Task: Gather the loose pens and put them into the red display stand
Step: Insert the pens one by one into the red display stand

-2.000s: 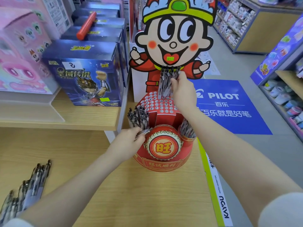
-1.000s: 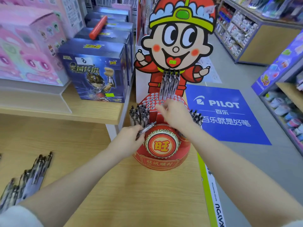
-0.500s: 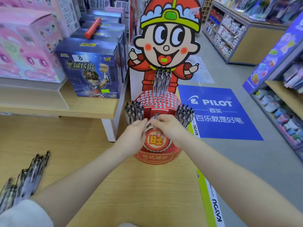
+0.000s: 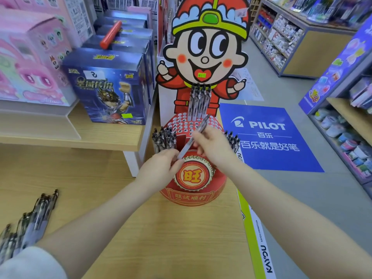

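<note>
Head view: a slim clear-barrelled pen with a dark tip (image 4: 194, 137) slants across the front of the round red cardboard display stand (image 4: 193, 190), its upper end pointing toward the perforated top of the stand. The right hand (image 4: 213, 146) pinches the pen near its middle, fingers curled round it. The left hand (image 4: 161, 168) has its fingertips curled at the pen's lower end; whether it grips that end or another pen is hard to tell at this sharpness. The stand sits on the pale wooden bench (image 4: 161, 238), near the bench's right edge, with a gold-rimmed badge on its front and a cartoon figure cut-out (image 4: 207, 47) rising behind. Pens already fill three places: a cluster at the left (image 4: 164, 137), one at the right (image 4: 232, 138), and an upright row at the back (image 4: 199, 101). Many holes between them are open. A blurred heap of loose pens (image 4: 28, 224) lies at the bench's left edge, well apart from the stand. A dark blue boxed toy (image 4: 108, 89) stands on the raised shelf just left of the stand. Right of the bench, grey floor carries a blue PILOT mat (image 4: 269, 137).
</note>
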